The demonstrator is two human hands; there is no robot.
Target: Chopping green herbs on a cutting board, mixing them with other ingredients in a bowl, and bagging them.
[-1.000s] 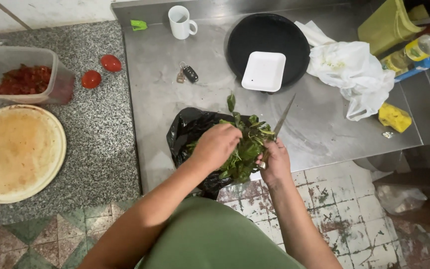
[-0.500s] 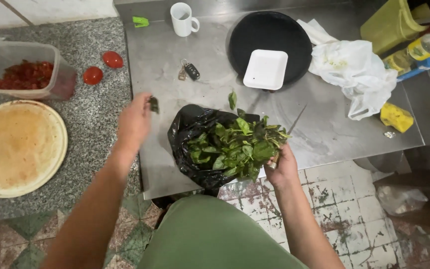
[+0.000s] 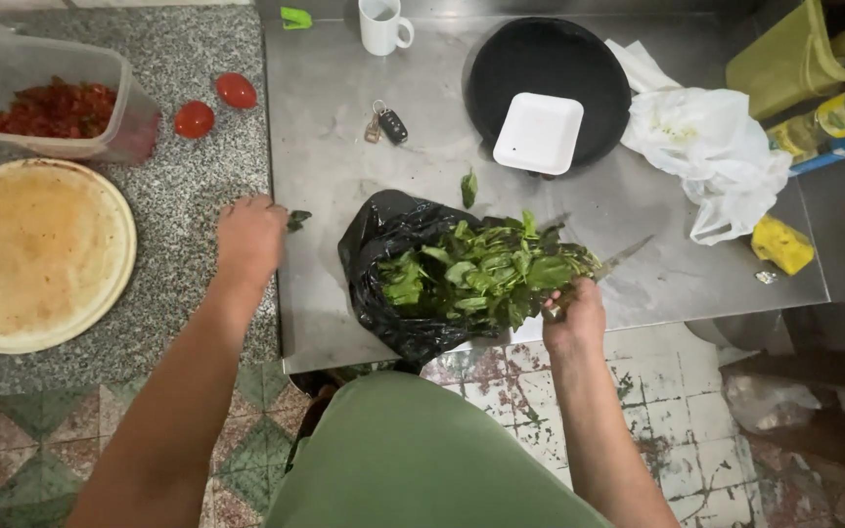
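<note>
Here, seen from above, the person stands at the seam between a grey speckled stone counter (image 3: pixel 80 391) and a steel table (image 3: pixel 344 147). The left hand (image 3: pixel 249 238) lies palm down at that seam, fingers loosely curled over a small dark green leaf piece (image 3: pixel 297 219) that shows at the fingertips; whether the piece is pinched or merely touched cannot be told. The right hand (image 3: pixel 573 318) is clenched at the near edge of the table around the handle of a knife (image 3: pixel 618 262), whose blade runs up and to the right across the steel, and it presses against the bunch of green leaves (image 3: pixel 481 274). The leaves lie on an opened black plastic bag (image 3: pixel 383 284), which serves as a liner between them and the table, so that the heap is kept together close to the body. One loose leaf (image 3: pixel 468 188) rests apart, just beyond the bag. Farther back stand a black round pan (image 3: pixel 540 59) with a white square tray (image 3: pixel 538 133) on it, a white mug (image 3: pixel 381 23), a set of keys (image 3: pixel 388 124) and a crumpled white bag (image 3: pixel 706 147). On the stone side are a round wooden board (image 3: pixel 31 254), a clear tub of chopped red pieces (image 3: pixel 51 103) and two tomato halves (image 3: pixel 215 104), well apart from the greens.
</note>
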